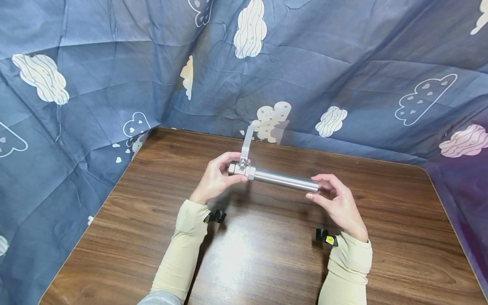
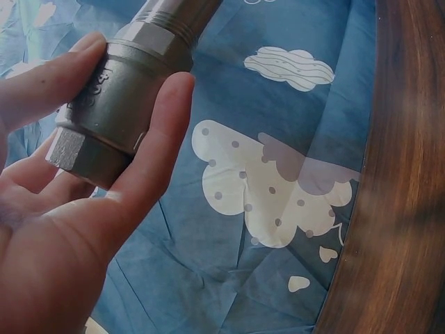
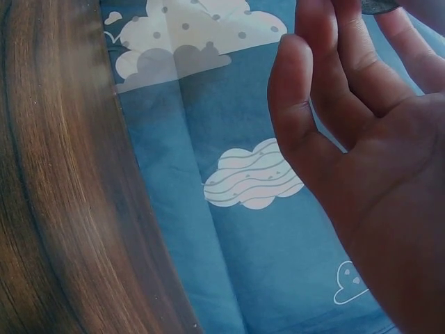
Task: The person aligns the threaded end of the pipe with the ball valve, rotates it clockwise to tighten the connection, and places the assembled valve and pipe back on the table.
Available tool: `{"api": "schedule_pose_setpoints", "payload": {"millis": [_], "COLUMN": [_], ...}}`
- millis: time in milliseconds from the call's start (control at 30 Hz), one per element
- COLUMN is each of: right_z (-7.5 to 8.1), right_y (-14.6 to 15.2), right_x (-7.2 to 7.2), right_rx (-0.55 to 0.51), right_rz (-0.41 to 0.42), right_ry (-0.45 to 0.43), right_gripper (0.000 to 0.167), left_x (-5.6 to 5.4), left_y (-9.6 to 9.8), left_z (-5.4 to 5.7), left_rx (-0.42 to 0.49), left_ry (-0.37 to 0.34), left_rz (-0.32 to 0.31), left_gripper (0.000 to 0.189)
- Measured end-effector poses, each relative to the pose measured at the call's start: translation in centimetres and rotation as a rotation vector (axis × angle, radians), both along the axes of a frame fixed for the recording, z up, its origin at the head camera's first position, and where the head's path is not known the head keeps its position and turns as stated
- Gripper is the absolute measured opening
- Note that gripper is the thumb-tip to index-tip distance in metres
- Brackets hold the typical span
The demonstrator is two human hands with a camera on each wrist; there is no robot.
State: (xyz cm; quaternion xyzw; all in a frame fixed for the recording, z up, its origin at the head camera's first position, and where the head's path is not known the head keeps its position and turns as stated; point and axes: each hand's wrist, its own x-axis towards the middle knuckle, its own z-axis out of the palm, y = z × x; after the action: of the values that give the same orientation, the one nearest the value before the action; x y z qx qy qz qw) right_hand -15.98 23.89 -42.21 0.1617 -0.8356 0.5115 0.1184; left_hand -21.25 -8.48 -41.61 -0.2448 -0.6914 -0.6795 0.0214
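Note:
A silver ball valve point(image 1: 242, 170) with a long flat lever handle point(image 1: 248, 144) is joined to a shiny metal pipe point(image 1: 286, 179) that runs out to the right. My left hand point(image 1: 215, 178) grips the valve body, thumb on the near side and fingers behind. In the left wrist view the valve body point(image 2: 104, 104) shows raised lettering, a hex end and threads where the pipe enters. At the pipe's far right end, my right hand point(image 1: 339, 201) pinches it between thumb and fingers. Only a sliver of the pipe end point(image 3: 379, 5) shows in the right wrist view.
Below lies a brown wood-grain table point(image 1: 267, 237), with a bright light reflection near its middle. Blue cloth point(image 1: 305, 76) printed with clouds hangs behind the back edge and at both sides. Each wrist wears a small black camera mount point(image 1: 219, 216).

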Motion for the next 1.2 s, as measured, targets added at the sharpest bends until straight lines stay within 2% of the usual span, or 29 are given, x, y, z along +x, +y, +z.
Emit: {"api": "schedule_pose_setpoints", "payload": {"millis": [233,467,867,1000,1200], "right_z": [1.8,1.3,2.1,1.7,-0.1], "right_y": [-0.8,-0.5,-0.9,-0.7,0.1], "right_x": [0.8,0.6,0.9,0.7,-0.1], "right_rx": [0.011,0.0,0.006,0.0,0.008], "right_rz": [0.021,0.03,0.022,0.024,-0.002], "right_ry": [0.011,-0.004,-0.028,-0.037,-0.053], "right_gripper": [0.042,0.042,0.034,0.034,0.035], "left_x": [0.0,0.0,0.0,0.0,0.0], "left_y": [0.0,0.0,0.0,0.0,0.0], "left_z": [0.0,0.1,0.2,0.1,0.1], "left_rx": [0.003,0.003,0.011,0.012,0.012], "left_ry": [-0.004,-0.001,-0.011,-0.008,-0.002], "left_rz": [0.002,-0.002,-0.002,-0.005,-0.005], "left_gripper": [0.05,0.05,0.051,0.051,0.05]}}
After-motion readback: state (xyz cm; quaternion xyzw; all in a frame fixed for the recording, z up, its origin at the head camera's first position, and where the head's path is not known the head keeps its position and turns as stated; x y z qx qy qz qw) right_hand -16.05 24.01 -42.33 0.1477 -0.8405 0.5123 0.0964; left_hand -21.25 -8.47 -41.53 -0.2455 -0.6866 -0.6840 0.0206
